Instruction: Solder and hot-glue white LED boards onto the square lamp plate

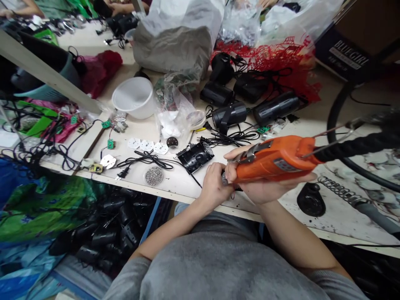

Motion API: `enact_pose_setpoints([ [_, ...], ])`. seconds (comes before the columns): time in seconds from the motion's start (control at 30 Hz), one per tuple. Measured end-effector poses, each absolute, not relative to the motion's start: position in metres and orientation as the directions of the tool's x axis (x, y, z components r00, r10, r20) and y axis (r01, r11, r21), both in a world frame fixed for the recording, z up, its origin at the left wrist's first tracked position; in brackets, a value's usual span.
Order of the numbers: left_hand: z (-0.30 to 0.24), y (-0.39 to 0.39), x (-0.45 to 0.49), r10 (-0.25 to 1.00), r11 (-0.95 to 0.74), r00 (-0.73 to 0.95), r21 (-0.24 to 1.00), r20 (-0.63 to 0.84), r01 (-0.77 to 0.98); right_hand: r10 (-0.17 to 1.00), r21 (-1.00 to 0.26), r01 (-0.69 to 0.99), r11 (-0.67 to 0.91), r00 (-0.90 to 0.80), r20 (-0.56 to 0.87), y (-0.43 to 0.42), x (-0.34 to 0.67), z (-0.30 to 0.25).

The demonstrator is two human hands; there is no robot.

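Note:
My right hand point(262, 191) is wrapped round an orange electric screwdriver point(275, 160), which lies nearly level with its tip end pointing left. My left hand point(215, 183) is closed right at the screwdriver's front end, near the table's front edge. Whatever sits in its fingers is mostly hidden; a bit of dark part and a thin red wire show beneath. Just beyond my left hand lies an open black housing shell point(196, 157) with a cable. A round dish of small screws point(154, 176) stands to the left, near white perforated discs point(146, 145) and a black disc point(172, 142).
Black cylindrical lamp housings point(229, 114) with cables lie at the back. A white tub point(133, 98) and plastic bags point(175, 112) stand behind the discs. A black hose point(336, 112) and spring point(336, 189) are at right. Other people's hands point(120, 7) appear across the table.

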State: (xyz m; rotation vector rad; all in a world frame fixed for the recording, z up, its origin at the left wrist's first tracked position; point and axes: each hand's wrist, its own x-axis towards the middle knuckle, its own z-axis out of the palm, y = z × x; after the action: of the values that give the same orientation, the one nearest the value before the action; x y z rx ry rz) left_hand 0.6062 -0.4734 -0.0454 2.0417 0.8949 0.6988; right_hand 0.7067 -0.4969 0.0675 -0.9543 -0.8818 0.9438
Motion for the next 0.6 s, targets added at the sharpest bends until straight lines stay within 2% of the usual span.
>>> enact_pose_setpoints([
  [0.27, -0.043, -0.472, 0.606, 0.795, -0.389, 0.599, 0.841, 0.099, 0.376, 0.944, -0.923, -0.328, 0.202, 0.315, 0.094, -0.496, 0.702, 0.064],
  [0.47, -0.04, -0.47, 0.606, 0.75, -0.388, 0.657, 0.853, 0.073, 0.349, 0.954, -0.941, -0.243, 0.235, 0.243, 0.175, -0.492, 0.707, 0.056],
  [0.6, -0.037, -0.472, 0.606, 0.774, -0.323, 0.633, 0.874, 0.023, 0.363, 0.953, -0.929, -0.262, 0.262, 0.219, 0.207, -0.491, 0.709, 0.052],
])
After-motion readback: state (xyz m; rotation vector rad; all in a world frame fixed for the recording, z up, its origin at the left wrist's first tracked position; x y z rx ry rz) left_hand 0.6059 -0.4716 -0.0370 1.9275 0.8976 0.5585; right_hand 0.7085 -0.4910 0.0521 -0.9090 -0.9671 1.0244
